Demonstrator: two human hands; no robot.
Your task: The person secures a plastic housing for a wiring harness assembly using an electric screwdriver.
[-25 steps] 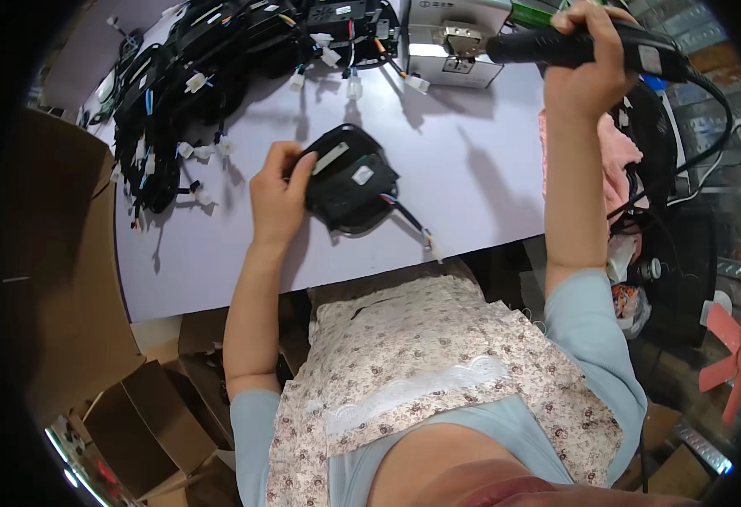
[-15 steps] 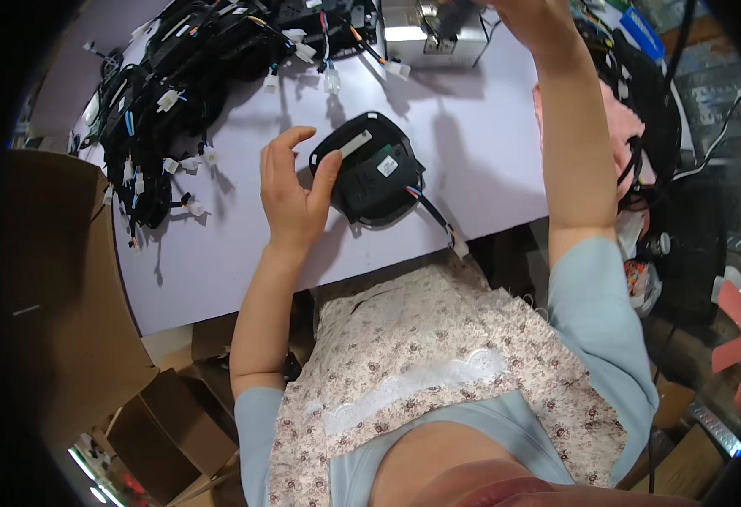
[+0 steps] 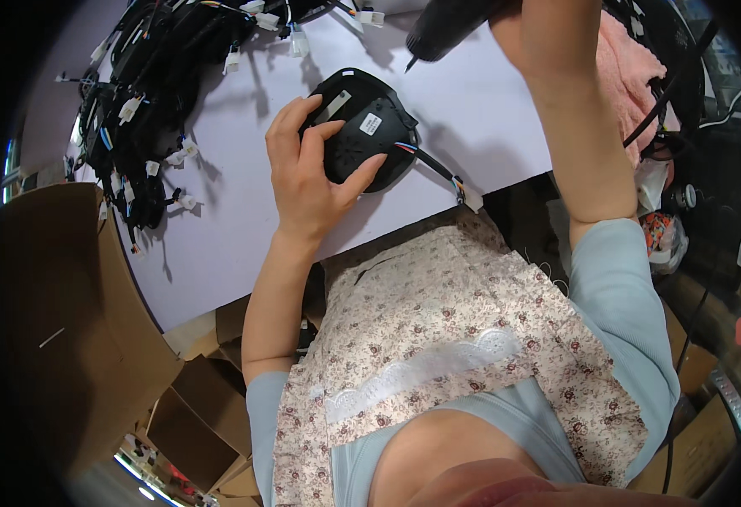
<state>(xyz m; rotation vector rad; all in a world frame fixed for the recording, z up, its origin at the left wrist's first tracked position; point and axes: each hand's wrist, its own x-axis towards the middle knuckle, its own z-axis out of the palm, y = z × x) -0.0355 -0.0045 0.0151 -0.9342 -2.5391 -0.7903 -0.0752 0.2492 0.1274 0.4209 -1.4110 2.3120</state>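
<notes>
Black plastic housing (image 3: 362,131), one, rounded, lies on pale table (image 3: 218,228) near front edge. Left hand (image 3: 307,173) rests on it, fingers spread, thumb under rim. One multicoloured lead with white plug (image 3: 472,198) trails off edge. Right hand (image 3: 548,21) grips one dark power screwdriver (image 3: 446,25), tip above housing. One tangled heap of black cable looms (image 3: 146,93) far left.

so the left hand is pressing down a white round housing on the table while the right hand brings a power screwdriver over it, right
Not quite: the round housing is black, not white, as the head view shows. The rest holds: the left hand presses it down on the table, and the right hand brings the power screwdriver over it.
</notes>
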